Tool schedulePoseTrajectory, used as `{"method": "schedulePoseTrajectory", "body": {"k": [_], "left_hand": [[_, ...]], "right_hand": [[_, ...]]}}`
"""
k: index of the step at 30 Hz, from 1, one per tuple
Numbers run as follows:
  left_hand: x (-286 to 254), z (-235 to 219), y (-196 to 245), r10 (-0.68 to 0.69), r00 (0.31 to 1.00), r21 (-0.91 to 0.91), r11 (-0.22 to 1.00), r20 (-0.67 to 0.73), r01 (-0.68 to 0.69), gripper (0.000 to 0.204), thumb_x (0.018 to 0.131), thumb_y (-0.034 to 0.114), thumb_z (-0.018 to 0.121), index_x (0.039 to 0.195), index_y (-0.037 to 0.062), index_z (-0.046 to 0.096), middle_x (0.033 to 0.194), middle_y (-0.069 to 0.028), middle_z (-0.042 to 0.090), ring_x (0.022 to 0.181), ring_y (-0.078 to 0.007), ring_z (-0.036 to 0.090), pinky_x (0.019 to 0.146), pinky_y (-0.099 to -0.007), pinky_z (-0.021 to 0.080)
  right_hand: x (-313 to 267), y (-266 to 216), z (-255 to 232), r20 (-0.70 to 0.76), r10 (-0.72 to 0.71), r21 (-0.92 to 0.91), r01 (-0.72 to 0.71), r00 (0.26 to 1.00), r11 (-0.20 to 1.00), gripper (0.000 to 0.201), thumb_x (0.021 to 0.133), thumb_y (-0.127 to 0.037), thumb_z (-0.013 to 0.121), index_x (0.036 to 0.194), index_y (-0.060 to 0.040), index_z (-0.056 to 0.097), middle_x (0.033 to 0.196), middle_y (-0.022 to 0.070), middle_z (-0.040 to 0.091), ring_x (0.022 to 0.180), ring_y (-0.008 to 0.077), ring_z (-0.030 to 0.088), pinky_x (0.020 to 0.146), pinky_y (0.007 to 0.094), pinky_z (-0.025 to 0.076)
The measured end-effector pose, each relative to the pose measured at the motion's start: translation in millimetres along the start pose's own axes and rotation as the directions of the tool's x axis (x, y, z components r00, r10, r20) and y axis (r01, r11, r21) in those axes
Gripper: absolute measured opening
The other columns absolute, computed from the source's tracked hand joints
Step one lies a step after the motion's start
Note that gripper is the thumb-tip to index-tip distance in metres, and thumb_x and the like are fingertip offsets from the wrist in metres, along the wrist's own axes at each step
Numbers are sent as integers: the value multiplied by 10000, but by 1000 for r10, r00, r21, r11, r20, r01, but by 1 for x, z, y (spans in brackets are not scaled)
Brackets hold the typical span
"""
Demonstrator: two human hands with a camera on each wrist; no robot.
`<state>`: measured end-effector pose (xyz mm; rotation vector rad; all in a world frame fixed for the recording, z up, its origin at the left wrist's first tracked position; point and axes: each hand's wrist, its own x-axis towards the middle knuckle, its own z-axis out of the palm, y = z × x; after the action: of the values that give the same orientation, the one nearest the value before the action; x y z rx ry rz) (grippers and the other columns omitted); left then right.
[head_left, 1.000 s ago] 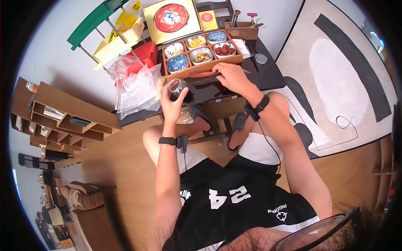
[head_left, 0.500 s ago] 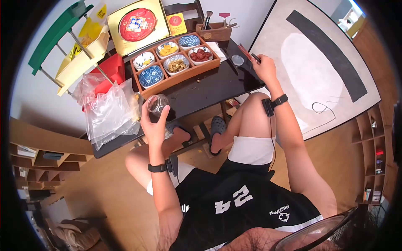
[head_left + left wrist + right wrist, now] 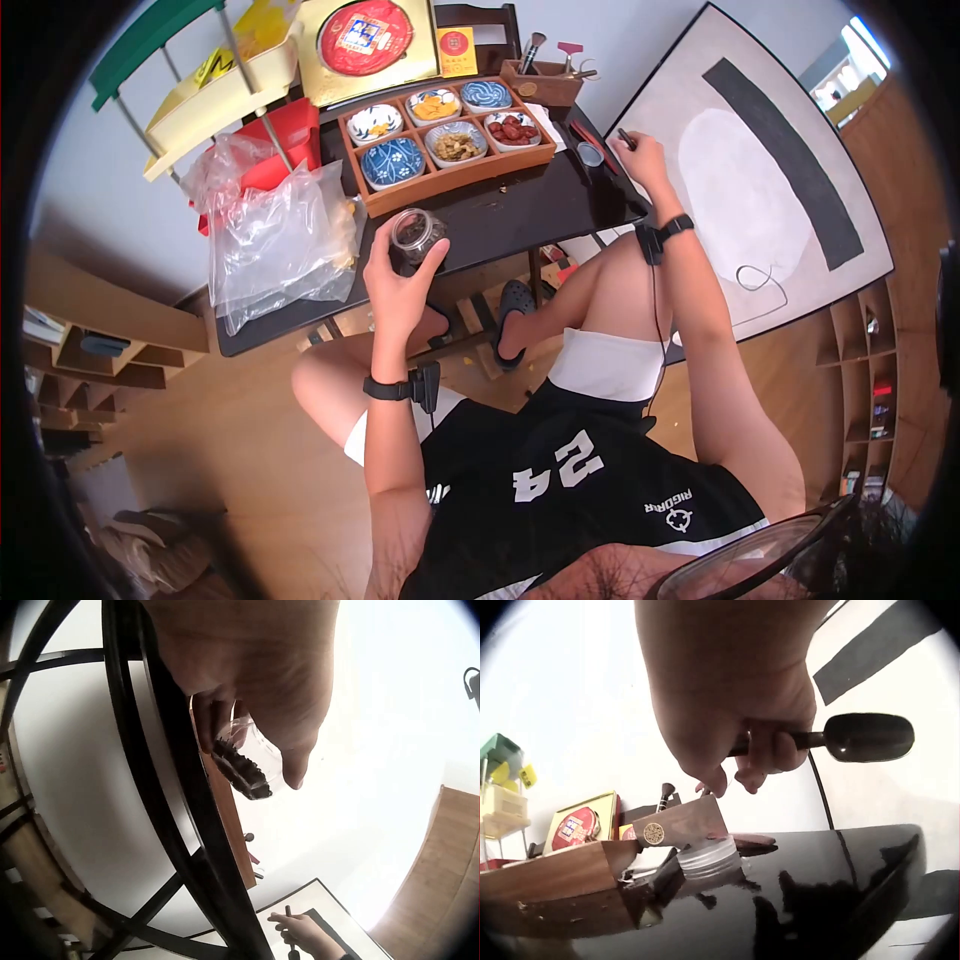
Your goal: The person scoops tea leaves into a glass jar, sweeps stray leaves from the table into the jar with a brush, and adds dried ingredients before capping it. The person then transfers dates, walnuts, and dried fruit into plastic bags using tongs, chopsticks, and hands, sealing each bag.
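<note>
My left hand point(image 3: 400, 285) grips a small clear jar point(image 3: 418, 236) at the near edge of the black table, fingers on one side and thumb on the other. Dark, leaf-like bits point(image 3: 241, 769) lie in the jar, shown in the left wrist view. Off the table's right end, my right hand point(image 3: 645, 160) holds a dark scoop point(image 3: 870, 737) by its handle, fingers curled round it. Below that hand, a clear round lid point(image 3: 590, 155) lies on the table beside reddish tongs point(image 3: 594, 142).
A wooden compartment tray point(image 3: 455, 178) holds several small bowls, some with dried fruit. Clear plastic bags point(image 3: 285, 250) and a red bin point(image 3: 290, 140) are at left. Behind stand a gold box point(image 3: 310, 60) and a wooden tool holder point(image 3: 545, 88). A framed picture point(image 3: 740, 200) leans at right.
My right hand has moved from above the table's middle to its right end. The reddish tongs it held now lie by the lid. The left hand keeps hold of the jar.
</note>
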<state>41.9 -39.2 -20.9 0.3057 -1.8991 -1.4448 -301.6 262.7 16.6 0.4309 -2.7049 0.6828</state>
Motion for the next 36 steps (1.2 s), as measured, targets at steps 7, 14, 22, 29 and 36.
{"method": "schedulePoseTrajectory", "body": {"k": [7,14,22,29,36], "left_hand": [[-3,-4,-6,94,994,98,990,62,-99,459,871,177,820,1252,-8,644,1165,-120,725,1106,-207,671,1009,-328,486],[-9,1,-11,-8,1000,-44,999,-14,8,316,939,225,707,1185,31,671,1064,-148,746,1014,-280,722,925,-356,523],[-49,32,-5,266,964,-289,923,1,-254,477,870,429,686,1061,-8,668,943,-157,728,914,-288,733,830,-357,552],[-94,48,-32,223,907,-207,966,356,-156,419,845,402,716,1043,34,691,929,-156,737,876,-355,737,779,-392,569],[-111,58,-63,31,868,-78,997,495,9,349,885,350,718,1050,42,708,913,-177,742,859,-382,726,771,-422,566]], "right_hand": [[-77,7,-63,-243,-149,-39,144,959,989,410,908,-357,734,785,31,682,635,236,602,568,378,601,578,445,474],[-179,50,-75,-129,0,-80,-10,992,997,474,935,-332,713,708,68,601,598,243,548,502,332,449,539,448,410],[-238,62,-35,-263,67,61,-53,962,997,374,1009,-247,599,790,55,579,704,299,570,591,446,553,574,482,425],[-231,54,-34,-239,25,68,-9,971,998,366,1000,-227,616,775,59,577,657,289,552,558,453,537,541,471,417],[-169,-6,-54,-95,-97,-29,95,991,995,264,899,-268,751,814,-40,650,620,172,608,568,387,609,533,444,438]]}}
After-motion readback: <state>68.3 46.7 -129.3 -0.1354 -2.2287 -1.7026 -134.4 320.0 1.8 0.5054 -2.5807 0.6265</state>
